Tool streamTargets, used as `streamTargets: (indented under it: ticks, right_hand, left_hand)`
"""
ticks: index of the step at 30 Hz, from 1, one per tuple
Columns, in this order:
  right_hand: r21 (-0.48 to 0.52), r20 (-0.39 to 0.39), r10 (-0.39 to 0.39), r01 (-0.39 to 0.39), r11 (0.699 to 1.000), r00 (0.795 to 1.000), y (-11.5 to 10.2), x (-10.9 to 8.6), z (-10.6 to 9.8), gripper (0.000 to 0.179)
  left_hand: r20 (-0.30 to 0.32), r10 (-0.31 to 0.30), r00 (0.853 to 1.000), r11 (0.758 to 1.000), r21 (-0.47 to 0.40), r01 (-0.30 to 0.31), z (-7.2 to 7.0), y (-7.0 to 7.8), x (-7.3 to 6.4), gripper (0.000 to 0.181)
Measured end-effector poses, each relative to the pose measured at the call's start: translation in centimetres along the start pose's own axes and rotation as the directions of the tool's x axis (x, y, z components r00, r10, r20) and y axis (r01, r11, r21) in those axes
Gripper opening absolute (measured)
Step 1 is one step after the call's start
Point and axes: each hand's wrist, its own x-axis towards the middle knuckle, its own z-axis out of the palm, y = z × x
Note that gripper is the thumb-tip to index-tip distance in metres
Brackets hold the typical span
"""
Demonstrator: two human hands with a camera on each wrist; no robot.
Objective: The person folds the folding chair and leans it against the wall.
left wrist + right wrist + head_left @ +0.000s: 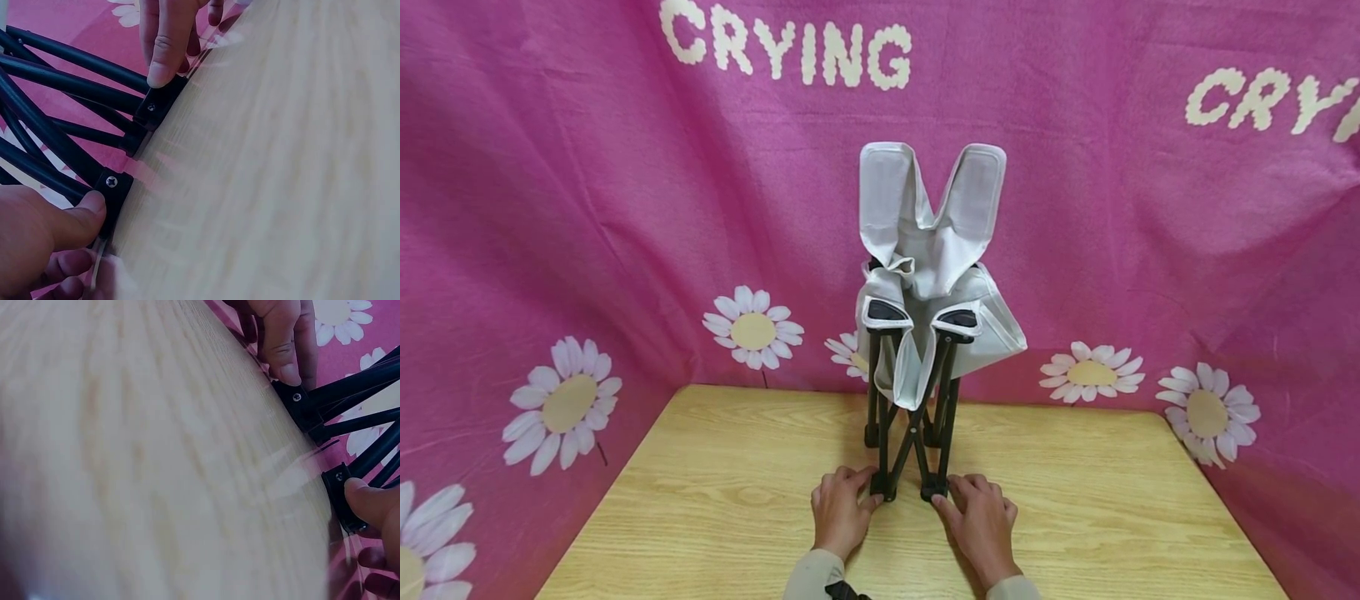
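A folding camp chair [940, 250] stands upright and mostly collapsed on the table, its white fabric bunched above crossed black legs [913, 433]. My left hand [841, 510] grips the left front foot, with the thumb [92, 203] pressed to the black plastic foot [115, 197] beside its screw. On the other side my right hand [981, 521] grips the right front foot [340, 494], its thumb [359, 487] on the near face and the fingers on the outer side. The two feet stand a short gap apart.
The pale wood table [737, 467] lies under the chair and both hands. A pink cloth [760, 183] printed with daisies and letters hangs behind and along both sides of it. The chair's two rear legs [872, 421] stand farther back, towards the cloth.
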Motion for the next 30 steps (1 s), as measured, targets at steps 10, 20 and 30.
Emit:
streamTargets:
  ticks: [10, 20, 30]
  right_hand:
    - [0.007, -0.046, -0.024, 0.024, 1.0, 0.999, 0.1, 0.3, 0.3, 0.036]
    - [0.007, -0.004, 0.01, -0.01, 1.0, 1.0, 0.7, 0.8, 0.2, 0.038]
    - [0.004, -0.017, -0.009, 0.009, 1.0, 1.0, 0.8, 1.2, 0.6, 0.038]
  left_hand:
    - [0.002, -0.013, 1.0, 1.0, 0.005, 0.013, -0.1, 0.0, 0.3, 0.04]
    - [-0.02, 0.009, 1.0, 1.0, -0.022, -0.009, 0.5, 0.2, 0.6, 0.041]
    - [-0.037, 0.016, 0.999, 1.0, -0.003, -0.016, 0.6, 0.0, 0.8, 0.041]
